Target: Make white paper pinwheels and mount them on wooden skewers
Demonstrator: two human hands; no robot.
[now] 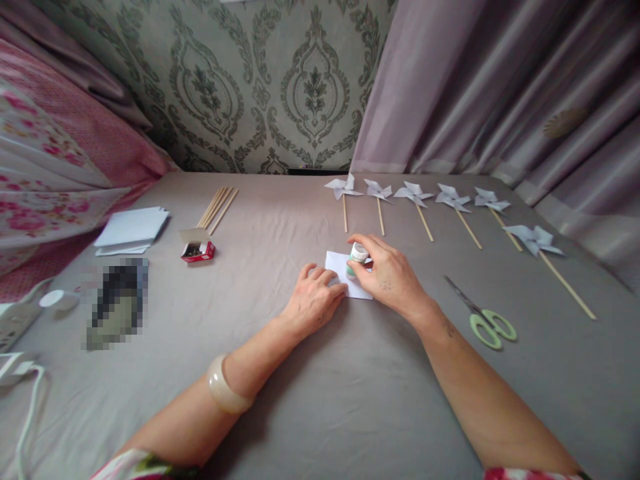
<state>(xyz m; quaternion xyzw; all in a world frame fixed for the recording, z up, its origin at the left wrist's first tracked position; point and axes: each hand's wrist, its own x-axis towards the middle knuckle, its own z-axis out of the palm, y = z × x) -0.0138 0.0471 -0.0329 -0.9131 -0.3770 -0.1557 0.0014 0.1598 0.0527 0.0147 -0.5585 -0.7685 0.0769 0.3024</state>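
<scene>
White paper sheet (357, 289), apparently barely begun

It lies left of the green-handled metal scissors (481, 312), its edge under the loosely spread left hand (315, 299); the right hand (393, 275) pinches a small white-capped bottle (359, 254) over it. Beyond and right of the scissors, six white paper pinwheels (413, 193) on wooden sticks (567, 285) look finished.

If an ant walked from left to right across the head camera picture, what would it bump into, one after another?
Stack of white paper → open red box → left hand → white-capped bottle → right hand → green-handled scissors → rightmost pinwheel
</scene>
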